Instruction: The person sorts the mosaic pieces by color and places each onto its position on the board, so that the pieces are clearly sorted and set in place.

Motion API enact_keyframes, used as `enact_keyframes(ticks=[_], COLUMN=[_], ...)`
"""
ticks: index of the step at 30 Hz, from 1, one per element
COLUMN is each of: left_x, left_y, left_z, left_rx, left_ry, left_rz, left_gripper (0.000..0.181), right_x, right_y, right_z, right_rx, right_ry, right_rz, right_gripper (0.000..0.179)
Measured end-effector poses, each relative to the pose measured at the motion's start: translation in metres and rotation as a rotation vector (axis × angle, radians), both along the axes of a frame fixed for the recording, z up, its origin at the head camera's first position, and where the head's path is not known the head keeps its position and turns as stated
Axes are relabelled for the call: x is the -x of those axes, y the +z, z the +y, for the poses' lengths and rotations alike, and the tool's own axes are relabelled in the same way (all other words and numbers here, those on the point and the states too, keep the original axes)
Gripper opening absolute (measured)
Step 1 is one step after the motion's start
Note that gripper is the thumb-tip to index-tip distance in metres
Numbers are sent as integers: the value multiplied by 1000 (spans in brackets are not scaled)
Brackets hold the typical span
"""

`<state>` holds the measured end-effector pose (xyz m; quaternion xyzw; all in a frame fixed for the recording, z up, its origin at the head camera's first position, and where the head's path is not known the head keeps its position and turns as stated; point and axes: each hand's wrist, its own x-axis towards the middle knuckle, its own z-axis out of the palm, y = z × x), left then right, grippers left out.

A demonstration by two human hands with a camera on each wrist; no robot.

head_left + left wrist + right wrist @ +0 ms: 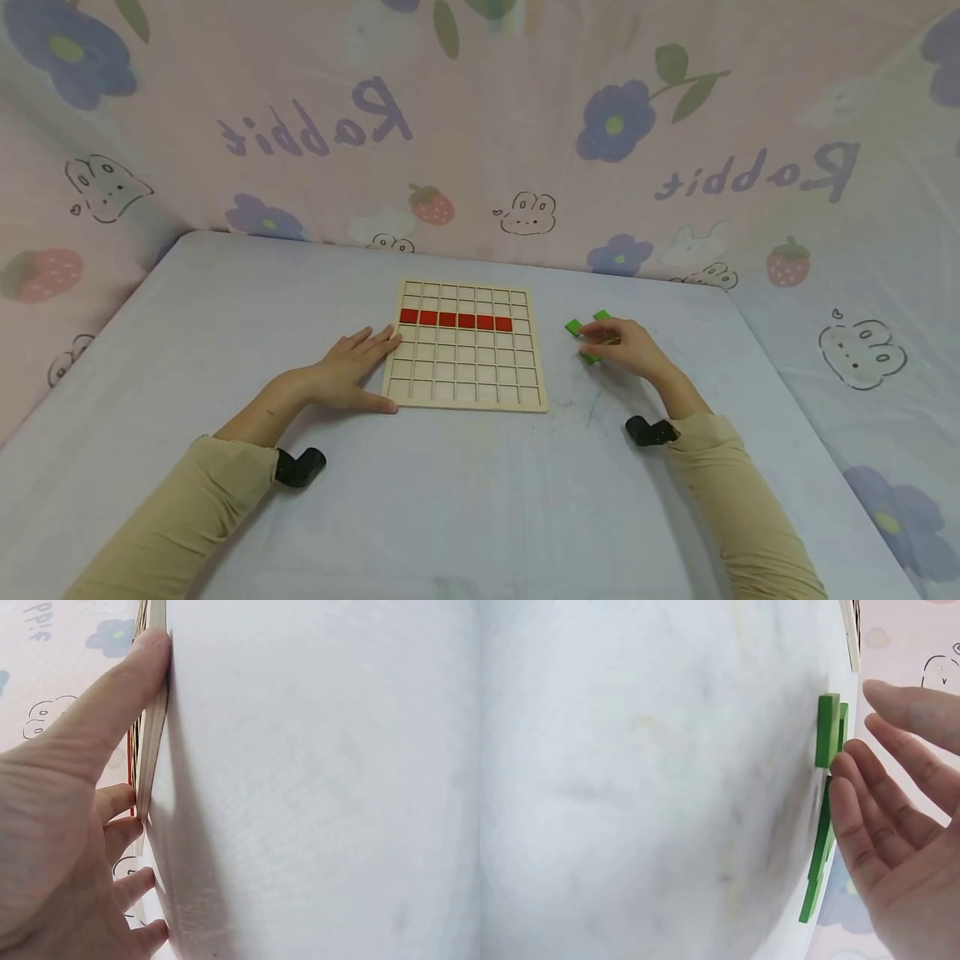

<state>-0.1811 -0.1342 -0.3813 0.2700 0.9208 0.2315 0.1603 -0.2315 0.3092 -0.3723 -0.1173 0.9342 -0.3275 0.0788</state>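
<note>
Six red tiles (447, 319) sit in one row of my wooden grid board (465, 372), starting from its left side. My left hand (343, 372) is spread against the board's left edge. My right hand (628, 347) is right of the board, thumb apart from fingers, by loose green tiles (573, 327) — can't tell if it's touching.

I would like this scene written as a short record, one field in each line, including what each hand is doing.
Board: wooden grid on a white surface
Red tiles: six, in the third row from the far edge; that row's rightmost cell is empty
Green tiles: several loose, right of the board
Left grip: left hand touches the board's left side
Right grip: right hand at the green tiles, fingers loosely bent; contact unclear
</note>
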Motion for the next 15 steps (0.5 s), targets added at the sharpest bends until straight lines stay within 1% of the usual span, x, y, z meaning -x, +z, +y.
enact_keyframes(ticks=[8, 15], left_x=[1, 1], left_y=[-1, -1], left_z=[0, 0], left_rx=[6, 3], left_ry=[6, 7], left_rz=[-6, -5], left_gripper=[101, 102], right_x=[-3, -5], right_y=[0, -2], right_z=[3, 8], right_rx=[0, 2], right_ry=[-7, 20], right_rz=[-15, 15], right_gripper=[40, 38])
